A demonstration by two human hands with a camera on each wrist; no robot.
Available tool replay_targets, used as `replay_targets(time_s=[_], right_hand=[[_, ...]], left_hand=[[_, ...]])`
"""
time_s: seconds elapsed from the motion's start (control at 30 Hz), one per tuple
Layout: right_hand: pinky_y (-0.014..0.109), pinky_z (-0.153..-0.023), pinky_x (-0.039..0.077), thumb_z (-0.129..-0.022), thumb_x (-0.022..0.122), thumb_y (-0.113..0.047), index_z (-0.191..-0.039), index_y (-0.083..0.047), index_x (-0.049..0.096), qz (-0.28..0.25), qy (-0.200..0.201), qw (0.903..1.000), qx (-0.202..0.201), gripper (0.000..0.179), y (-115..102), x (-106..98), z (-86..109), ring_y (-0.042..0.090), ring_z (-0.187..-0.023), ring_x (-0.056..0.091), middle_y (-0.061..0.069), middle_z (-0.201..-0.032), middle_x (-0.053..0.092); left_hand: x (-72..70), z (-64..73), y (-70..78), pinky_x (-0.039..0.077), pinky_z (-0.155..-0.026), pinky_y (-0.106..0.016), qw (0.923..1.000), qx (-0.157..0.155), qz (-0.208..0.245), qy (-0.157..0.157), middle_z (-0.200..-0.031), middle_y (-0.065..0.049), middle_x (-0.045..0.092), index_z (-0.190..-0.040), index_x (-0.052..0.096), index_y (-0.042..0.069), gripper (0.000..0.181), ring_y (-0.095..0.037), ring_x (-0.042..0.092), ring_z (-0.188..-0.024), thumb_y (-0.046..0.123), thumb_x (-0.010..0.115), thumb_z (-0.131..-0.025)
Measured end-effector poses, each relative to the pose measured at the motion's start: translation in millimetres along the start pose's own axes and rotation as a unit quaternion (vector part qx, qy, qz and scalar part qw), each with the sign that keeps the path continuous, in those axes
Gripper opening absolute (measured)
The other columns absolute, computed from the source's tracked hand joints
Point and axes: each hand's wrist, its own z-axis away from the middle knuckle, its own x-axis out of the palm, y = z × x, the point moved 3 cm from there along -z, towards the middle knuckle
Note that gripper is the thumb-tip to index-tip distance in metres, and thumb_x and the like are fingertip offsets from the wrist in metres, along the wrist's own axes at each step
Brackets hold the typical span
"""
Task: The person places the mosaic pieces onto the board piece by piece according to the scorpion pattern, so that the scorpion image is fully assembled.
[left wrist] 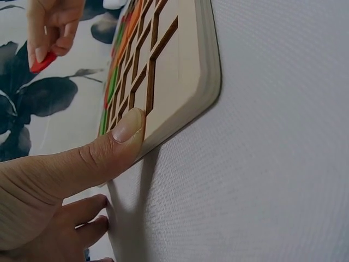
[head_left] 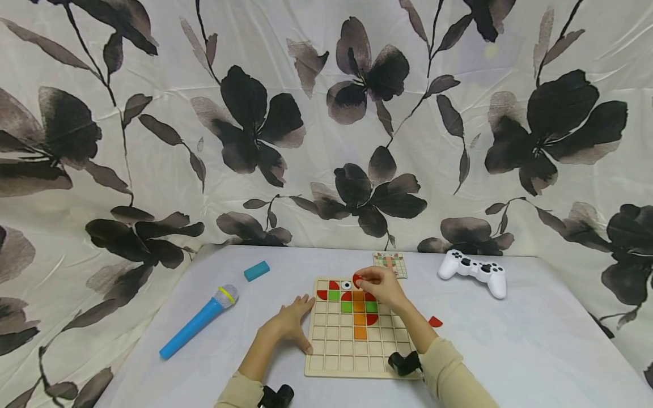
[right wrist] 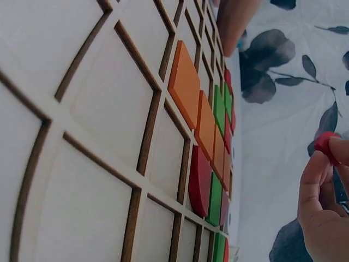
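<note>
A wooden grid board [head_left: 334, 364] lies on the table, with orange square tiles [head_left: 360, 332], green square tiles [head_left: 346, 307], red rounded tiles [head_left: 372, 319] and an eye tile [head_left: 346, 285] in its upper cells. Above the top rows, my right hand [head_left: 384, 287] pinches a red tile [right wrist: 325, 142] between thumb and fingertips, clear of the board. My left hand [head_left: 289, 322] is spread along the board's left side. In the left wrist view its thumb [left wrist: 128, 128] rests on the board's rim near a corner. The held tile's full shape is partly hidden by the fingers.
A loose red tile [head_left: 435, 322] lies right of the board. Behind it are a printed pattern card [head_left: 400, 272] and a white game controller [head_left: 471, 273]. To the left lie a blue microphone [head_left: 196, 324] and a teal block [head_left: 257, 271]. A floral cloth [head_left: 326, 141] hangs behind.
</note>
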Motion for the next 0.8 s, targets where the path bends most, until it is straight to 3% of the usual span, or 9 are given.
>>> replay_targets(time_s=[0.13, 0.2, 0.27, 0.47, 0.8], right_hand=[[0.05, -0.086, 0.05, -0.089, 0.059, 0.0, -0.11, 0.013, 0.061, 0.0, -0.023, 0.9996, -0.016, 0.025, -14.4, 4.0, 4.4, 0.036, -0.077, 0.064, 0.028, -0.096, 0.066], [0.05, -0.071, 0.054, -0.091, 0.057, 0.0, -0.112, 0.015, 0.059, 0.002, -0.046, 0.9988, -0.017, 0.026, -15.3, 7.7, 5.7, 0.038, -0.077, 0.061, 0.03, -0.097, 0.064], [0.046, -0.068, 0.055, -0.091, 0.056, 0.001, -0.112, 0.014, 0.06, 0.009, -0.065, 0.9978, -0.008, 0.026, -15.1, 12.3, 6.2, 0.039, -0.076, 0.06, 0.03, -0.096, 0.063], [0.023, -0.058, 0.052, -0.087, 0.062, -0.004, -0.101, 0.003, 0.069, 0.103, -0.109, 0.9886, -0.008, 0.017, 0.9, 25.8, 2.1, 0.02, -0.07, 0.062, 0.012, -0.089, 0.066], [0.021, -0.057, 0.046, -0.079, 0.071, -0.001, -0.083, 0.002, 0.071, 0.224, -0.152, 0.9626, -0.016, 0.004, -1.3, 44.3, 5.0, 0.009, -0.065, 0.055, 0.004, -0.074, 0.067]], left_hand=[[0.1, 0.0, -0.6, 0.015, -0.11, -0.063, 1.0, 0.001, 0.001, 0.001, -0.148, -0.026, 0.03, -0.14, 0.039, -0.003, 0.107, -0.041, 0.02, -0.139, 0.014, 0.092, -0.048], [0.3, -0.2, -1.1, 0.015, -0.11, -0.062, 1.0, -0.001, 0.002, 0.001, -0.148, -0.025, 0.03, -0.14, 0.039, -0.003, 0.108, -0.041, 0.02, -0.139, 0.014, 0.092, -0.049], [0.8, -0.8, -1.7, 0.014, -0.111, -0.062, 1.0, -0.002, 0.006, 0.0, -0.148, -0.025, 0.03, -0.141, 0.039, -0.003, 0.108, -0.04, 0.02, -0.14, 0.014, 0.092, -0.049], [0.2, -1.1, -1.8, 0.013, -0.11, -0.063, 1.0, -0.001, 0.006, -0.003, -0.149, -0.025, 0.029, -0.141, 0.038, -0.003, 0.108, -0.041, 0.019, -0.14, 0.014, 0.092, -0.049], [0.8, -0.5, -1.2, 0.013, -0.111, -0.063, 0.9999, 0.0, 0.011, -0.004, -0.148, -0.025, 0.029, -0.141, 0.039, -0.003, 0.107, -0.041, 0.019, -0.14, 0.014, 0.092, -0.049]])
